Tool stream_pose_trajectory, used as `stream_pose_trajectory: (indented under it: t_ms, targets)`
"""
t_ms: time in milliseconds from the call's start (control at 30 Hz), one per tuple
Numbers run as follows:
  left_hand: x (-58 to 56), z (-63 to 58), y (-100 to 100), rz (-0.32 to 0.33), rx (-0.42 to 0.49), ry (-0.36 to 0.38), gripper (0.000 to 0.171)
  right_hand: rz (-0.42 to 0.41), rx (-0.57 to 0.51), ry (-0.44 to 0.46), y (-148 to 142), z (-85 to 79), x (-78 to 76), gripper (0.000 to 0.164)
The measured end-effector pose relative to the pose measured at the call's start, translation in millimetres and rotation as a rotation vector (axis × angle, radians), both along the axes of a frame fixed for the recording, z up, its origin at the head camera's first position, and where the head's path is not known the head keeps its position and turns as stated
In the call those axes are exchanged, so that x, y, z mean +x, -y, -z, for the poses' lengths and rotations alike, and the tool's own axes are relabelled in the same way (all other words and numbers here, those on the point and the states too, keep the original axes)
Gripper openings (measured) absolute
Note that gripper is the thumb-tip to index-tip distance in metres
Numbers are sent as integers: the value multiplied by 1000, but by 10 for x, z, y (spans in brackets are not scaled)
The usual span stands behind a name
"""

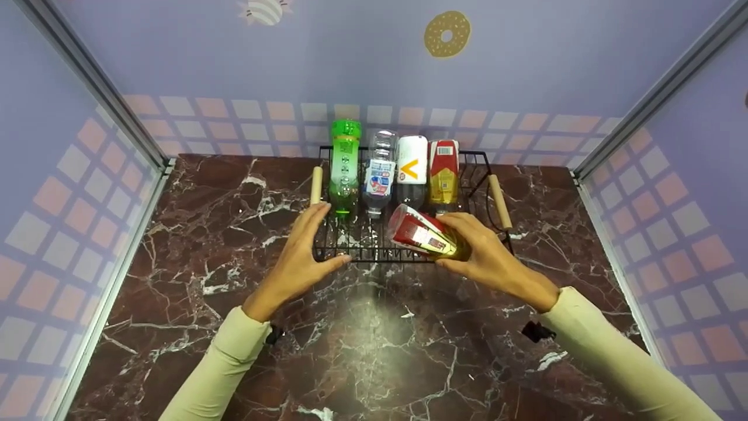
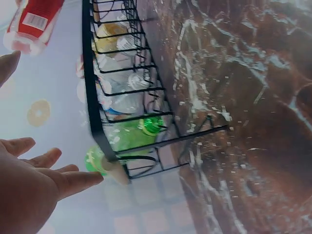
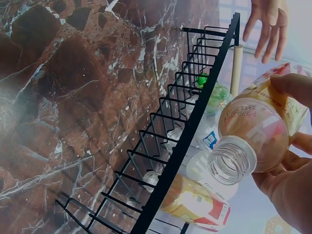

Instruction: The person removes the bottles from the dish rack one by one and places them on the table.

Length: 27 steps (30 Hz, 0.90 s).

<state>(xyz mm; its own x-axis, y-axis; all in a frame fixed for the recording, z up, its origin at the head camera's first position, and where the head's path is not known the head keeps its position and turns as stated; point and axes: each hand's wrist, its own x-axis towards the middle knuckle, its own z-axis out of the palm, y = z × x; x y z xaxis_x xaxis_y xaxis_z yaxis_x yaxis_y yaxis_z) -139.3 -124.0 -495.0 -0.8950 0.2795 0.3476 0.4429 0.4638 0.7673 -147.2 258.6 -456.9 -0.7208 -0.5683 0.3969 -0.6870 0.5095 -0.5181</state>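
Observation:
My right hand (image 1: 488, 254) grips a clear plastic bottle with a red and yellow label (image 1: 429, 234), tilted above the front part of a black wire basket (image 2: 89, 73). The bottle's base points up and left in the head view; its threaded neck (image 3: 233, 160) has no cap in the right wrist view. My left hand (image 1: 301, 251) holds nothing, fingers extended and thumb apart, by the basket's left wooden handle (image 1: 316, 184). In the basket stand a green bottle (image 1: 345, 164), a clear bottle (image 1: 380, 175), a white-labelled bottle (image 1: 412, 161) and another red and yellow bottle (image 1: 444, 169), necks down.
The basket's right wooden handle (image 1: 499, 202) is beside my right hand. Dark red marbled countertop (image 1: 374, 351) lies under everything. A lilac wall with a checked band (image 1: 263, 120) rises close behind the basket, and side walls (image 1: 689, 234) stand left and right.

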Motion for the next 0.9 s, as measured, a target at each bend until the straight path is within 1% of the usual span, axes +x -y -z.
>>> stream_pose_trajectory:
  t_ms: [300, 467, 533, 767, 900]
  targets:
    - [39, -236, -134, 117, -72, -10, 106, -36, 54, 35, 59, -24, 41, 81]
    - [61, -339, -204, 175, -108, -66, 108, -50, 112, 27, 85, -33, 60, 82]
    - [72, -371, -230, 201, -126, -81, 107, -63, 132, 24, 100, -39, 71, 82]
    - [122, -467, -358, 271, -241, -64, 101, -114, 156, 24, 158, -63, 115, 77]
    - [129, -479, -432, 303, -303, -99, 96, -142, 168, -1, 190, -65, 134, 76]
